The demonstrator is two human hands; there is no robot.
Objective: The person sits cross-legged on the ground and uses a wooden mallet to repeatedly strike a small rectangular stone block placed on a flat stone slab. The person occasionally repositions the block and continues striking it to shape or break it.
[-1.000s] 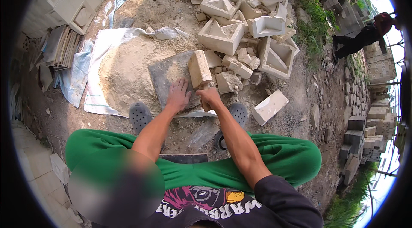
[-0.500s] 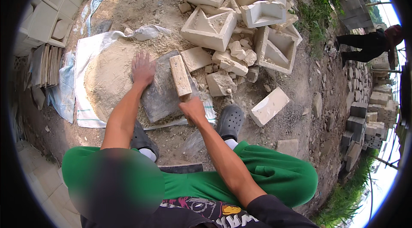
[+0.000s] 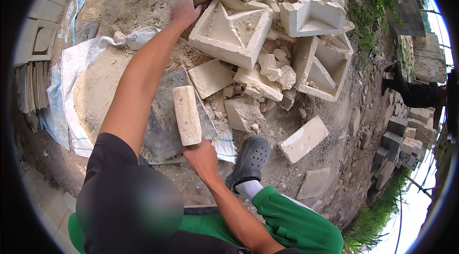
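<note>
Thin boards (image 3: 33, 86) stand at far left, with weeds (image 3: 377, 8), grey blocks (image 3: 396, 126) and a dark-clothed person (image 3: 414, 94) at right.

mallet (image 3: 187, 116): over slab (image 3: 164, 121) | slab: on sack (image 3: 82, 58) | powder (image 3: 98, 83): on sack, left of slab

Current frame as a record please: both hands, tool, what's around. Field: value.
left_hand: left hand, extended beside a broken-edged hollow block; grip unclear
right_hand: right hand, closed around the handle of a wooden mallet
under_mallet_head: dark slab; contact unclear
left_of_slab: pale powder on a white sack
right_of_slab: rubble, loose pale brick
footwear: grey clog
background: another person, far right
</note>
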